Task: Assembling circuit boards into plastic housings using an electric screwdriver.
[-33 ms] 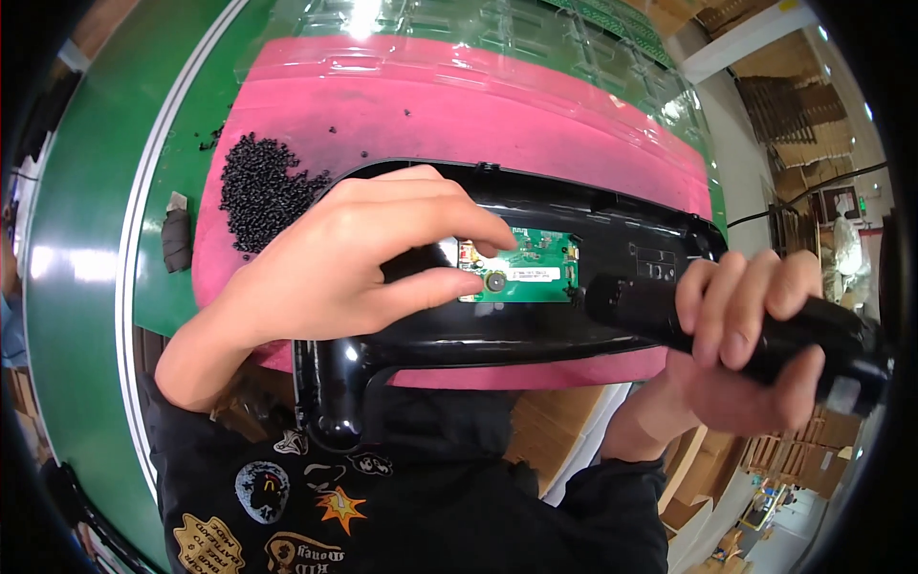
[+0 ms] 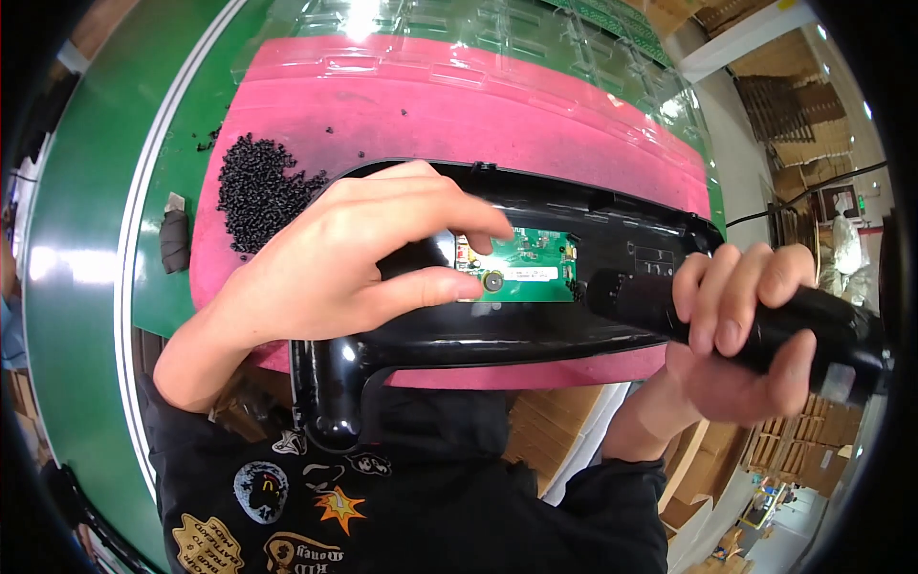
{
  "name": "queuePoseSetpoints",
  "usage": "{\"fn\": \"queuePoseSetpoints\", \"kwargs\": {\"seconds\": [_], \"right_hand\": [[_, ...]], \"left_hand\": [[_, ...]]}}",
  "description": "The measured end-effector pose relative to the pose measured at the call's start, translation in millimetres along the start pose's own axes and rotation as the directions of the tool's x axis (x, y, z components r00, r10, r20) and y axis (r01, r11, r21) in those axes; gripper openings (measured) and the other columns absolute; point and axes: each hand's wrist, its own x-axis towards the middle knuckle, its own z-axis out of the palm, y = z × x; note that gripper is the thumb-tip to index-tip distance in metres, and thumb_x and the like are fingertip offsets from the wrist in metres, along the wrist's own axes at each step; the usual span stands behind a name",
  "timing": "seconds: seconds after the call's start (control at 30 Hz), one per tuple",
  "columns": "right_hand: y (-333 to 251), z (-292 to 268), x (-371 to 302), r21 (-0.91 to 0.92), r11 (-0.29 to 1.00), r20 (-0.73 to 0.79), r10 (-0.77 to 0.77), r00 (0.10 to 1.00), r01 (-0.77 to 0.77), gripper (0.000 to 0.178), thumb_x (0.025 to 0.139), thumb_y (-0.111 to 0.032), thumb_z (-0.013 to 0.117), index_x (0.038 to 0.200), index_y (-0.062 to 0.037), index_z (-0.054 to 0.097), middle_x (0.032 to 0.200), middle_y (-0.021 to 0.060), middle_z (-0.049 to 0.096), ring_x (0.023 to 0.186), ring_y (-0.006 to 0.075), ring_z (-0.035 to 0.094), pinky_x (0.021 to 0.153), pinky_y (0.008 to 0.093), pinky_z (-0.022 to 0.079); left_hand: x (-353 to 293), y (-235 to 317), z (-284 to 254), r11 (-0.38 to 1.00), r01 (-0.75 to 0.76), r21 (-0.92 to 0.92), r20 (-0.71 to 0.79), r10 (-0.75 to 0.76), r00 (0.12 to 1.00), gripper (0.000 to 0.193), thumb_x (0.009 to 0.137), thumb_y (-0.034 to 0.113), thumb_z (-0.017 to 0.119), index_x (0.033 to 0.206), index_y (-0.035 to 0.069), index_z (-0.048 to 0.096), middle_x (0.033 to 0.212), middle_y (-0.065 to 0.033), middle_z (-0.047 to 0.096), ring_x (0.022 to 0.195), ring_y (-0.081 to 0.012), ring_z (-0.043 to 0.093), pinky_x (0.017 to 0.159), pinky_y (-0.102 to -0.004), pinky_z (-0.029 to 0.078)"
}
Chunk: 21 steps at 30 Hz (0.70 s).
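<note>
A glossy black plastic housing [image 2: 612, 215] lies on a pink mat [image 2: 459, 105]. A small green circuit board [image 2: 535, 268] sits inside it. My left hand [image 2: 335, 268] reaches over the housing, its thumb and forefinger pinching the left end of the board beside a small round metal part [image 2: 492, 282]. My right hand [image 2: 736, 335] grips a black electric screwdriver [image 2: 832, 330] lying sideways. The screwdriver's front end [image 2: 612, 292] is at the right edge of the board.
A heap of small black screws [image 2: 253, 191] lies on the mat's left part. A clear plastic tray [image 2: 478, 38] covers the far side. A green belt [image 2: 86, 210] runs along the left, with a small dark block [image 2: 175, 239] on it. Cardboard boxes [image 2: 555, 430] stand below.
</note>
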Motion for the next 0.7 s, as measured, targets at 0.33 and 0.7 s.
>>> {"fn": "queuePoseSetpoints", "kwargs": {"seconds": [0.33,0.7], "right_hand": [[11,-23,0,0.049,0.996,-0.033,0.078,0.996,-0.077,0.038,0.085,-0.036,0.060,0.100,-0.0040,0.047,0.066,0.0020,0.051,0.052,0.0126,0.047,0.056,0.0305,0.041],[21,-15,4,0.042,0.996,0.063,0.082,0.995,-0.085,0.034,0.087,-0.036,0.060,0.099,-0.0063,0.049,0.066,-0.0006,0.050,0.051,0.0082,0.043,0.055,0.0256,0.037]], "left_hand": [[0,-5,-5,0.972,0.083,-0.218,-0.285,-0.145,0.947,0.051,0.091,0.058,0.045,0.094,0.008,0.035,0.098,-0.0157,0.057,0.096,-0.0210,0.050,0.095,-0.0371,0.036],[-1,-10,-7,0.984,0.176,-0.036,-0.400,-0.175,0.899,0.015,0.087,0.007,0.039,0.102,0.003,0.039,0.102,-0.0139,0.057,0.099,-0.0184,0.049,0.097,-0.0331,0.035]]}}
